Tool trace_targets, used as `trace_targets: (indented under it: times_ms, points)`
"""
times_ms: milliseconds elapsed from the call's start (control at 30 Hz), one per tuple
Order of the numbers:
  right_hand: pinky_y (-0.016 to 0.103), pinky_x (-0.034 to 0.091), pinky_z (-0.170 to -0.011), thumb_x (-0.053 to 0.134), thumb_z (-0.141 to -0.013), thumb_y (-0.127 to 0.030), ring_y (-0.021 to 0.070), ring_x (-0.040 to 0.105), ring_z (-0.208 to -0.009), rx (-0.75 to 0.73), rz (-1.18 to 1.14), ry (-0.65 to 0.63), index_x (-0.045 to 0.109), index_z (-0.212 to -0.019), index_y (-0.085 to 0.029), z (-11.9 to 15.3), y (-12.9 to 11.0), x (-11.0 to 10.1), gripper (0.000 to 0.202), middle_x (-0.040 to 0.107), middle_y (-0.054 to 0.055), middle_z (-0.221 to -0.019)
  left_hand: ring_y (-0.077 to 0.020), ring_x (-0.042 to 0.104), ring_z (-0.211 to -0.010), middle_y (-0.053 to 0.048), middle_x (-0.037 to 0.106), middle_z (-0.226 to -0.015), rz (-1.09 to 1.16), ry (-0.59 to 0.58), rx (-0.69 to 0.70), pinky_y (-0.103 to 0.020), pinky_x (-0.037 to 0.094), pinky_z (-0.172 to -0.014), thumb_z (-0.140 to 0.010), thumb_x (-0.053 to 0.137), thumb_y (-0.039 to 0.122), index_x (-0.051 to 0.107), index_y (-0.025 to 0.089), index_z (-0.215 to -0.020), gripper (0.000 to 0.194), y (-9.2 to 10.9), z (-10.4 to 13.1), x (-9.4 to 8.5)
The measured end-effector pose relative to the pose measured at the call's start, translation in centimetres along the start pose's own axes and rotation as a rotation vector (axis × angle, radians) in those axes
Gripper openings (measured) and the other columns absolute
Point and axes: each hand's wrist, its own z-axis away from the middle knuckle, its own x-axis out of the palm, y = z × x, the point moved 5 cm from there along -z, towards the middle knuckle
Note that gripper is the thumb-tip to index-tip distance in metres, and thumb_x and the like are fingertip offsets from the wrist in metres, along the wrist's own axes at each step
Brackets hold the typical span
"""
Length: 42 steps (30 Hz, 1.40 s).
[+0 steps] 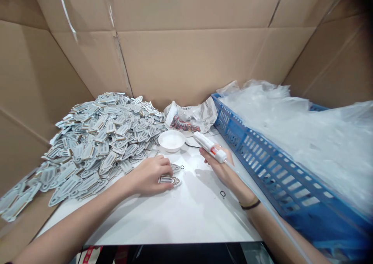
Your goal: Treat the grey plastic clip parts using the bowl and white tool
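Forearms (87, 213) nearest, L hand (153, 174) gripping patterned pc (175, 181), R hand (225, 171) white tool (204, 142); newsprint (204, 116) illegible.

Left hand (154, 174) and left forearm (84, 223): bare and ungloved, slim in outline, the forearm uncovered as far as shown, save a small dark edge at the lower-left corner of the view, too slight to identify as a sleeve. Right hand (223, 171) and right forearm (272, 233): likewise bare, fingers (204, 154) ungloved; one thin, dark wristband (251, 206), cord-like, worn round the wrist, with a narrow paler line beside it, its material indistinct.
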Motion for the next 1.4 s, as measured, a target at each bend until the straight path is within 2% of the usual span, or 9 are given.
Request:
trace_targets:
  times_ms: [133, 267, 400, 767, 933, 1067, 1233, 1300, 1400]
  points:
    - [0.028, 0.038, -0.052, 0.059, -0.079, -0.058, 0.0176, 0.055, -0.055, 0.015, -0.011, -0.002, 0.055, -0.068, -0.021, -0.2, 0.5, 0.2, 0.038, 0.058, 0.002, -0.06, -0.0243, 0.061, -0.096, -0.005, 0.067, -0.103, -0.068, -0.083, -0.068, -0.032, 0.045, -0.078, -0.082, 0.073, 0.037, 0.064, 0.018, -0.104, 0.03, 0.3, 0.3, 0.3]
    - [0.028, 0.039, -0.053, 0.059, -0.079, -0.057, 0.0168, 0.055, -0.054, 0.008, -0.023, 0.001, 0.054, -0.066, -0.021, -0.3, 0.6, 0.2, 0.039, 0.058, 0.002, -0.059, -0.0234, 0.064, -0.096, -0.007, 0.068, -0.103, -0.074, -0.108, -0.069, -0.03, 0.047, -0.076, -0.091, 0.062, 0.031, 0.064, 0.016, -0.107, 0.022, 0.2, 0.1, 1.3]
    - [0.028, 0.038, -0.051, 0.059, -0.079, -0.058, 0.0165, 0.054, -0.052, 0.0, -0.021, -0.007, 0.054, -0.064, -0.022, -0.3, 0.4, 0.1, 0.04, 0.057, 0.001, -0.057, -0.0184, 0.066, -0.084, -0.006, 0.068, -0.091, -0.063, -0.043, -0.046, -0.026, 0.046, -0.072, -0.099, 0.045, 0.023, 0.067, 0.016, -0.096, 0.024, -0.2, -0.3, 1.3]
    - [0.029, 0.041, -0.052, 0.058, -0.08, -0.054, 0.0174, 0.057, -0.054, -0.029, 0.002, -0.007, 0.054, -0.065, -0.022, -0.5, 0.7, 0.4, 0.036, 0.058, 0.003, -0.064, -0.0187, 0.064, -0.086, -0.007, 0.069, -0.095, -0.102, 0.181, 0.022, -0.027, 0.047, -0.071, -0.095, 0.059, 0.034, 0.066, 0.018, -0.107, 0.022, -1.0, -0.1, 0.6]
    - [0.029, 0.043, -0.054, 0.058, -0.08, -0.053, 0.0175, 0.057, -0.056, -0.047, -0.029, -0.02, 0.053, -0.066, -0.022, -0.6, 1.1, 0.7, 0.035, 0.059, 0.003, -0.068, -0.0216, 0.063, -0.099, -0.009, 0.071, -0.104, -0.176, 0.288, -0.08, -0.031, 0.049, -0.084, -0.1, 0.045, 0.023, 0.068, 0.016, -0.104, 0.025, -2.6, -2.9, -1.8]
    - [0.029, 0.042, -0.054, 0.057, -0.08, -0.054, 0.0174, 0.057, -0.056, -0.042, -0.018, -0.011, 0.054, -0.067, -0.022, -0.5, 0.9, 0.6, 0.035, 0.059, 0.002, -0.066, -0.026, 0.06, -0.112, -0.01, 0.07, -0.118, -0.236, 0.106, -0.221, -0.036, 0.046, -0.096, -0.091, 0.054, 0.016, 0.069, 0.017, -0.114, 0.027, -5.6, -7.4, -2.4]
    - [0.029, 0.042, -0.053, 0.057, -0.08, -0.055, 0.0179, 0.057, -0.056, -0.028, -0.017, -0.012, 0.053, -0.065, -0.022, -0.6, 0.9, 0.5, 0.036, 0.057, 0.002, -0.064, -0.025, 0.067, -0.095, -0.009, 0.074, -0.1, -0.184, 0.059, -0.274, -0.03, 0.049, -0.083, -0.073, 0.07, 0.017, 0.075, 0.02, -0.089, 0.017, -8.0, -11.1, -2.0]
    - [0.028, 0.043, -0.051, 0.057, -0.08, -0.054, 0.0181, 0.057, -0.057, -0.024, -0.025, -0.017, 0.053, -0.066, -0.022, -0.6, 1.0, 0.5, 0.035, 0.058, 0.003, -0.066, -0.0233, 0.068, -0.086, -0.008, 0.074, -0.088, -0.15, 0.073, -0.29, -0.029, 0.048, -0.076, -0.073, 0.066, 0.015, 0.073, 0.019, -0.076, 0.008, -8.2, -11.4, -1.6]
    - [0.027, 0.043, -0.051, 0.058, -0.081, -0.053, 0.0175, 0.057, -0.057, -0.033, -0.035, -0.024, 0.055, -0.069, -0.022, -0.5, 0.8, 0.6, 0.034, 0.06, 0.004, -0.068, -0.0208, 0.065, -0.074, -0.007, 0.073, -0.079, -0.077, 0.107, -0.321, -0.028, 0.046, -0.068, -0.078, 0.059, 0.018, 0.071, 0.018, -0.074, 0.013, -8.3, -11.2, -1.3]
